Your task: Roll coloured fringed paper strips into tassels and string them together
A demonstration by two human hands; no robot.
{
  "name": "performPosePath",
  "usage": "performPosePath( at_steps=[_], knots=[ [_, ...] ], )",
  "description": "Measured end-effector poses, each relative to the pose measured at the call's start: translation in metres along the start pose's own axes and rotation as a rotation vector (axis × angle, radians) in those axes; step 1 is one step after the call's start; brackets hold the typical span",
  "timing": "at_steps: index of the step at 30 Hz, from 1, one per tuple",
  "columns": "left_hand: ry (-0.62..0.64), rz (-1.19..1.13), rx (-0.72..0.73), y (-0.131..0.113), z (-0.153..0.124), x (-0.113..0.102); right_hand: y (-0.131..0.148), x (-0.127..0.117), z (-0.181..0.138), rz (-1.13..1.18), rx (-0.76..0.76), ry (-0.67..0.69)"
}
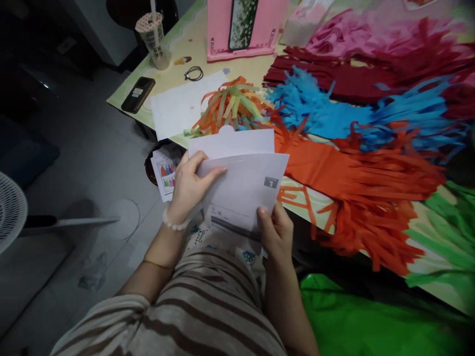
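Both of my hands hold a small stack of white paper sheets (243,185) above my lap, in front of the table edge. My left hand (189,185), with a bead bracelet on the wrist, grips the stack's left side with fingers curled over the front sheet. The lower edge is pinched by my right hand (274,232), thumb on top. A grey square with the number 1 is printed on the front sheet. A second sheet with a notch stands up behind it.
Fringed paper in orange (356,183), blue (322,109), dark red, pink and green covers the table. A pile of mixed strips (233,106), a blank sheet (178,106), a black phone (138,94), a lidded cup (155,39) and a pink stand (241,29) lie beyond. A fan (11,210) stands at left.
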State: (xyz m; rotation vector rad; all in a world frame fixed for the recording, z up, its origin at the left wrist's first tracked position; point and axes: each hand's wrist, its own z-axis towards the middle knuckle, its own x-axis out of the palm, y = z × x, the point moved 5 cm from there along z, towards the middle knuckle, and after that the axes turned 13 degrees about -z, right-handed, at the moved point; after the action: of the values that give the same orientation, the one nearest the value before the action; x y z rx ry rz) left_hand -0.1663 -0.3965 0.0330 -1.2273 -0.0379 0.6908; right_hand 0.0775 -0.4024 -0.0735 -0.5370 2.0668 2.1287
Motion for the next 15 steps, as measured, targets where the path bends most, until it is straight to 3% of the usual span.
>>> performPosePath(
  at_steps=[6, 15],
  knots=[
    [0.347, -0.462, -0.297, 0.012, 0.009, 0.001, -0.006, 0.003, 0.005, 0.166, 0.074, 0.235],
    [0.377, -0.797, -0.549, 0.025, 0.005, 0.008, -0.002, 0.031, 0.002, 0.395, 0.245, 0.275]
  ],
)
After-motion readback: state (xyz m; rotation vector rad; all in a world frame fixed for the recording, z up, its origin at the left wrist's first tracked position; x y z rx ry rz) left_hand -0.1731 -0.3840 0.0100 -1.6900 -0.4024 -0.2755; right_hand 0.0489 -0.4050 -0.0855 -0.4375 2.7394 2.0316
